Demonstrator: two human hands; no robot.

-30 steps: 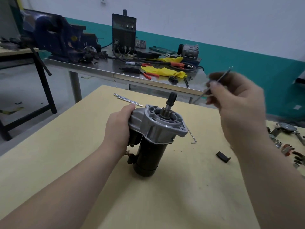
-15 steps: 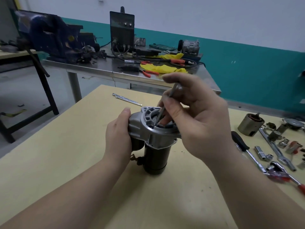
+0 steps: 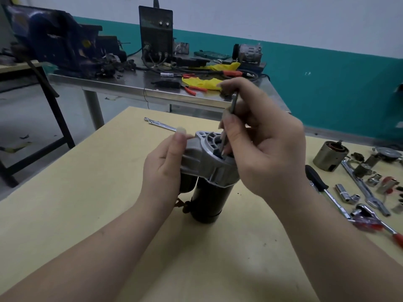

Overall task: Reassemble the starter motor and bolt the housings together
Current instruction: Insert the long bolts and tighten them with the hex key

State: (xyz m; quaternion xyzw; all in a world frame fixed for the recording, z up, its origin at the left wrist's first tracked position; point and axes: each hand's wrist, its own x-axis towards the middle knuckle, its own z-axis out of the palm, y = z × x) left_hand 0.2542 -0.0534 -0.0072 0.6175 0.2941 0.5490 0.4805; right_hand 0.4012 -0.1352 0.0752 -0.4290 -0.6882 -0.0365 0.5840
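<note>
**Long bolt held over the starter motor's silver end**

Head camera: your left hand wraps the left side of the starter motor, thumb up against the silver housing, fingers curled round the far side out of sight. The motor stands upright on the yellow table, its black body resting on the tabletop and the silver housing on top, near the middle of the table.

Your right hand is above and to the right of the housing. It pinches a thin long bolt between thumb and fingers; the bolt stands nearly upright, its head poking out above the hand and its lower end down in the open face of the housing. Whether the tip sits in a hole you cannot tell, as your fingers cover that spot.

Behind the motor two slim metal rods lie on the table. To your right lie a metal cylinder, a black-handled screwdriver, a ratchet wrench and loose sockets. Beyond stands a steel bench with a blue vise, a black box with knobs, yellow gloves and red-handled pliers.
</note>
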